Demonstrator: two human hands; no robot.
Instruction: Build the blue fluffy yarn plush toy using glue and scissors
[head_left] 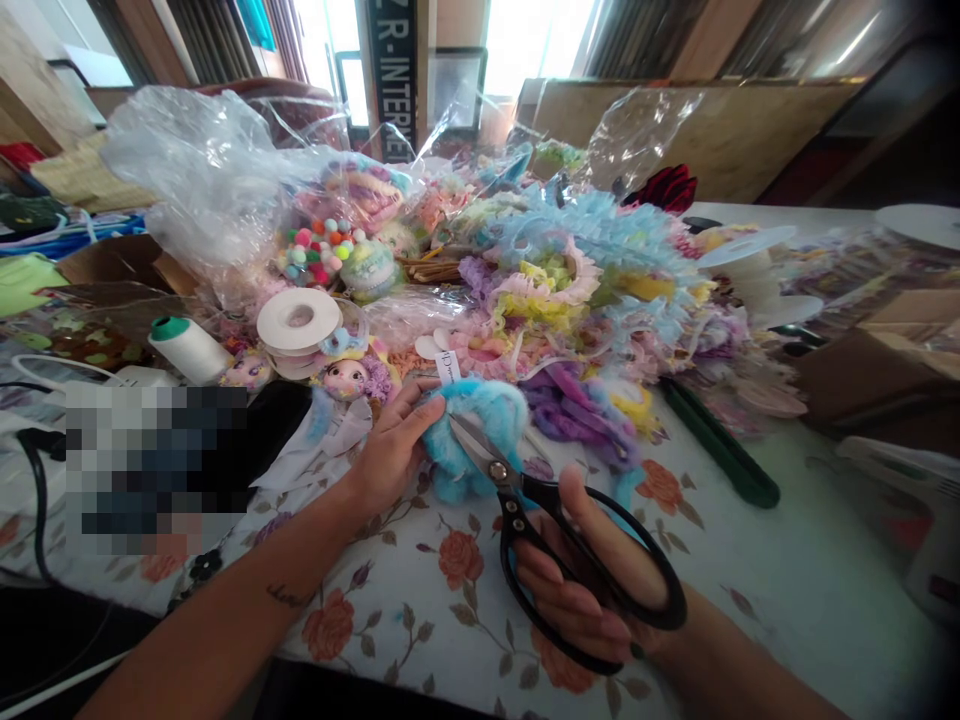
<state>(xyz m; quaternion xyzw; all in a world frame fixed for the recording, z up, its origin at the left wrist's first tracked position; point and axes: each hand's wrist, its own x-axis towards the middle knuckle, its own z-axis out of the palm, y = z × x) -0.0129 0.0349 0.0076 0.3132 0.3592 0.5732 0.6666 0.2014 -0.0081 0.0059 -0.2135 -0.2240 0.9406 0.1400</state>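
Bright windows glare across the top of the frame, and below them a worktop covered in a white cloth printed with orange roses fills the view. At centre, slightly left, the left hand curls around the left side of a fluffy sky-blue plush piece, thumb on top and fingers tucked against the fur, pinning it just above the cloth. From the lower right, the right hand grips a pair of black-handled steel scissors, with the thumb through one loop and the fingers through the larger one. The blades point to the upper left and lie on the fur, close together; whether they are biting into it cannot be told. The plush piece thus sits between the two hands, touching the left hand and the scissor tips. A small white paper tag stands just above it. Behind, a heap of pastel ruffled trims in blue, yellow, pink and purple spreads across the middle, with crumpled clear plastic bags at the upper left. Left of the hands are a white ribbon reel, a white thread cone with a green cap and a small doll head with purple hair. A long dark green stick lies to the right.
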